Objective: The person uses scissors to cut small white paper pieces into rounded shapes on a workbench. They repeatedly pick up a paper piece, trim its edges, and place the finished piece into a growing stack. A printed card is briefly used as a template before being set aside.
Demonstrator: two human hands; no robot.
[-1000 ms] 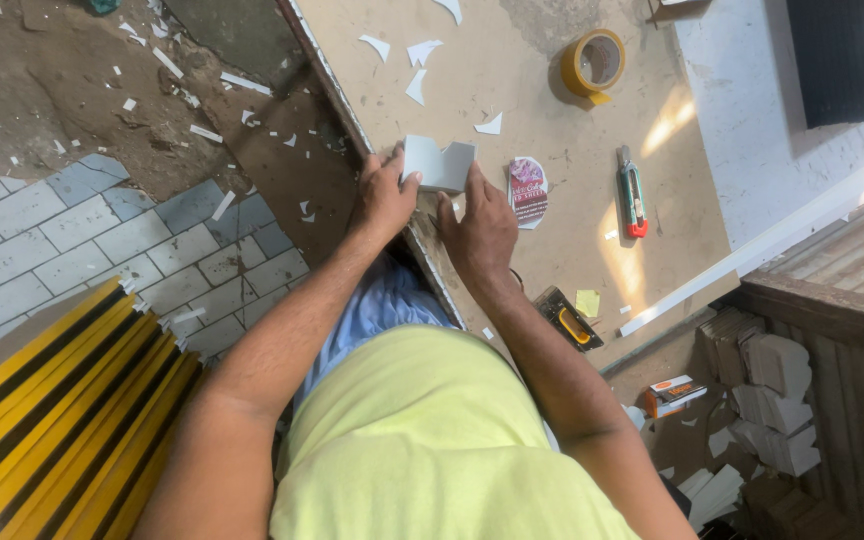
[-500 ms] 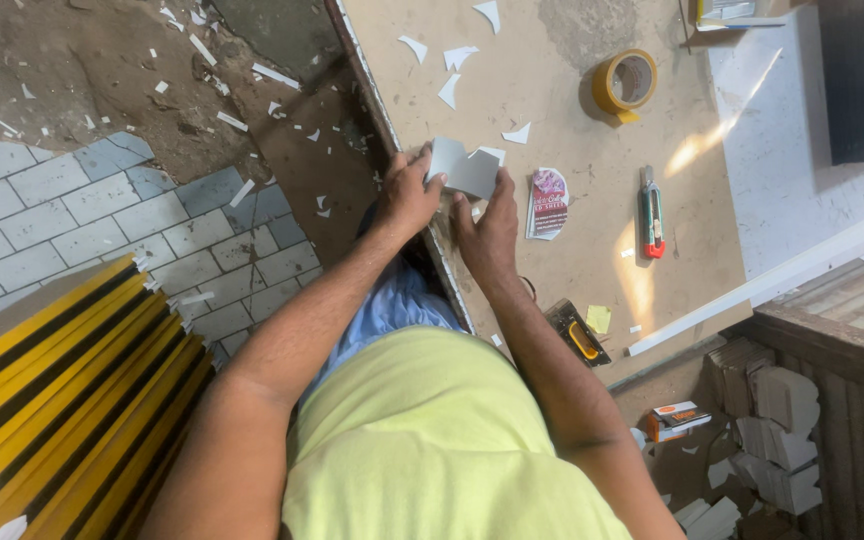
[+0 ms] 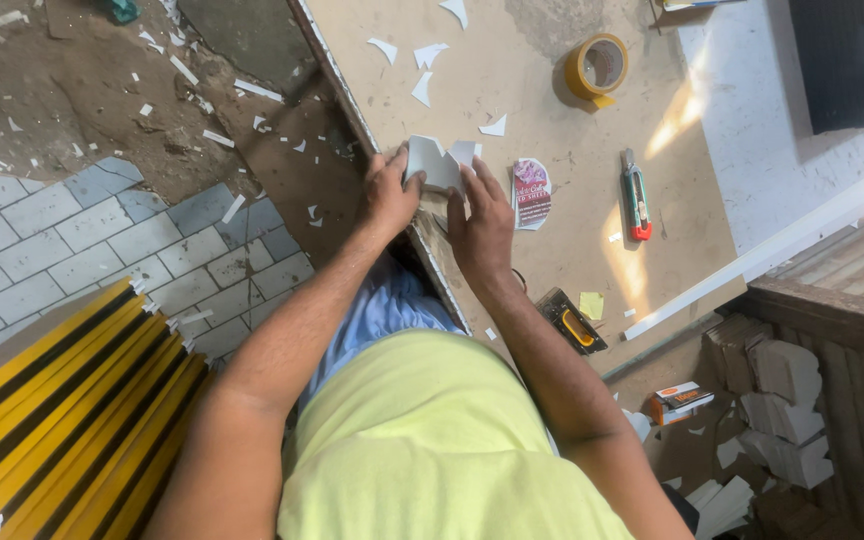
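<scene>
The folded card piece (image 3: 437,163) is white. The flat board desk (image 3: 552,270) is tan. The tape roll (image 3: 597,68) is yellow; the utility knife (image 3: 636,196) is green and red.

yellow-green shirt (image 3: 432,440), light blue trousers (image 3: 382,310)
</scene>
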